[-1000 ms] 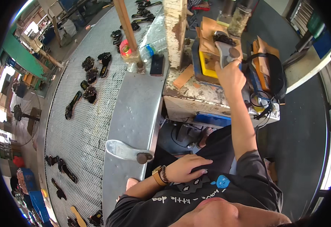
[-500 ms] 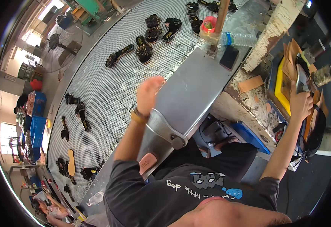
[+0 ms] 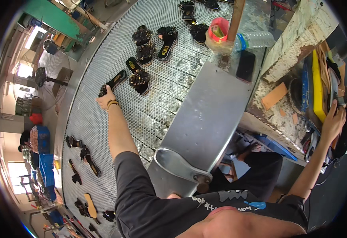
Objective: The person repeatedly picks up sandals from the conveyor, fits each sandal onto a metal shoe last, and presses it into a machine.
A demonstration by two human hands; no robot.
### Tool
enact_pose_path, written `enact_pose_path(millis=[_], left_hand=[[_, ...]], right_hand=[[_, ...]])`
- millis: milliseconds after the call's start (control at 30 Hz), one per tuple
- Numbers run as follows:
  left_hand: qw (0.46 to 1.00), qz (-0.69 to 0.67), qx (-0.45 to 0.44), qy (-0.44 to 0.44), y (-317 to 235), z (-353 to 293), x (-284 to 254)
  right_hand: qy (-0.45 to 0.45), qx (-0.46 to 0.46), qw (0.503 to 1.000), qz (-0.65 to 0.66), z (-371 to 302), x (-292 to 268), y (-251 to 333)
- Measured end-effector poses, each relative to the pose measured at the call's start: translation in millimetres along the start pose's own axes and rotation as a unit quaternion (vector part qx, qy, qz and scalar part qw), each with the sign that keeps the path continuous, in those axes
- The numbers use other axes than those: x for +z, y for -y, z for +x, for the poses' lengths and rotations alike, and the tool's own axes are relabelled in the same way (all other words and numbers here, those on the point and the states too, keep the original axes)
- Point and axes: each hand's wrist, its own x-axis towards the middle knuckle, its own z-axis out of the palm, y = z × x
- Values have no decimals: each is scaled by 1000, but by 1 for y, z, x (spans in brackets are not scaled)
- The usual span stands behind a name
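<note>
“Reaching across the broad silver mesh table (image 3: pixel 169 79), the left hand (image 3: pixel 107 100) has just touched down. The right hand (image 3: pixel 333 120)?”

“Touching a grey, sole-shaped metal plate (image 3: pixel 333 85) that extends past its fingers; clamped or not, the view cannot tell.”

“And within the left?”

“A black, flat, ruffled slipper (image 3: pixel 117 80), its end pinched between thumb and fingers, so the reach is done.”

“Earlier, that hand hovered well apart from it.”

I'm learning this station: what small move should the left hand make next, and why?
Probably close the left hand around the decorated end of the black sandal: the hand is at that end, and the sandal appears to lie on the mesh table, not yet lifted.
</note>
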Motion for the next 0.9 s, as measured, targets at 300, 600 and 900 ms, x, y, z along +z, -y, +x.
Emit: enact_pose_path(millis=[300,600,900], left_hand=[[994,-74,82,-23,47,17,-44],[667,-551,-6,502,90,-115,-204],[528,-440,-104,719,140,-420,-313]], right_hand=[[22,20,998,55,0,-27,38],[58,95,973,200,44,-25,39],[40,318,702,636,-60,-158,150]])
